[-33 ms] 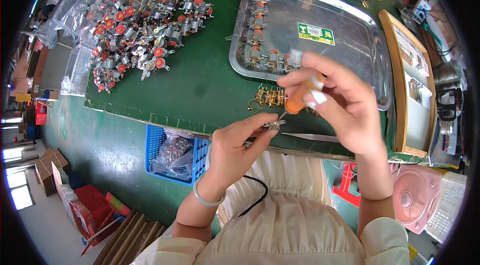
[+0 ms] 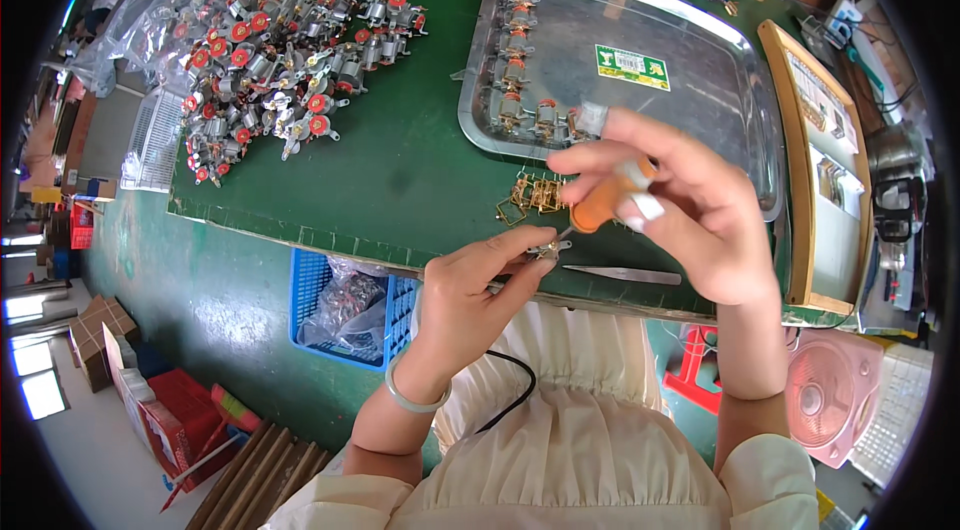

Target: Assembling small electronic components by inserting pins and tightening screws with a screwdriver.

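My left hand [image 2: 475, 290] pinches a small metal motor-like part [image 2: 548, 250] at the table's front edge. Above it, the fingers of my right hand [image 2: 690, 200] are wrapped round the orange handle of a screwdriver [image 2: 598, 206], its shaft slanting down to that part. White wraps cover two of the right fingertips. Just behind the tip lie several brass wire frames [image 2: 540, 194], partly hidden by the right hand. Pointed tweezers [image 2: 625, 275] rest on the table beneath my right hand.
A steel tray [image 2: 690, 25] holds a row of small motors [image 2: 515, 40]. A large pile of motors with red discs [image 2: 285, 70] covers the left of the green table [image 2: 400, 150]. A wooden-framed box [image 2: 800, 160] stands right; a blue crate [image 2: 310, 300] sits below the table's edge.
The screwdriver handle has tilted and turned slightly in my right hand, and the right fingers have shifted a little. My left hand and its part stay in place.
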### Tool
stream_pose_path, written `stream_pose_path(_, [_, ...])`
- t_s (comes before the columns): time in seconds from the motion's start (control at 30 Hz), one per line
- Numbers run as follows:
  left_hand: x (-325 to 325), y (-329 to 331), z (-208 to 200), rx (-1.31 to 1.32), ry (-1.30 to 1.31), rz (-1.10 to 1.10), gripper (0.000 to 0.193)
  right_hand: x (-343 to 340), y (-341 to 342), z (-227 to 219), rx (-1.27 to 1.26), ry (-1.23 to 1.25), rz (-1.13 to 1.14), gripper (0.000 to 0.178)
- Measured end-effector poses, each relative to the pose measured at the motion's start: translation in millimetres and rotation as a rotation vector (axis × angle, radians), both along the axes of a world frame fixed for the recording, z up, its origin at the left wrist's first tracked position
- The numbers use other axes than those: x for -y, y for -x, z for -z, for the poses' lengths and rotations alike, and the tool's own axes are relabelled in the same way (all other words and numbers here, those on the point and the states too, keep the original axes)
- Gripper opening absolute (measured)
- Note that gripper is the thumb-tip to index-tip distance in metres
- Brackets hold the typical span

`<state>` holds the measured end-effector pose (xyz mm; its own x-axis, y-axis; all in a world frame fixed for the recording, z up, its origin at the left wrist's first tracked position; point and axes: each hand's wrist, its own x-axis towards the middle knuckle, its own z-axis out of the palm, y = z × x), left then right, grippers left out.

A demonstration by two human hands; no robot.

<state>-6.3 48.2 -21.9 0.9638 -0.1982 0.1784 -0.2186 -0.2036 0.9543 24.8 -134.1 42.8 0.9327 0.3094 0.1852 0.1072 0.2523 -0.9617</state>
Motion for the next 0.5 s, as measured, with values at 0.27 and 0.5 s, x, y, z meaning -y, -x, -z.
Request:
stream_pose_path(0.27, [3.1, -0.5, -3.9, 0.034, 0.009, 0.003, 0.025, -9.2, 0.7, 16.5, 0.699, 0.609, 0.398, 0.039])
stream_pose_path(0.5, [1.8, 0.5, -0.3, 0.023, 0.010, -0.001, 0.025, -10.7, 3.2, 10.9, 0.493, 0.492, 0.327, 0.039])
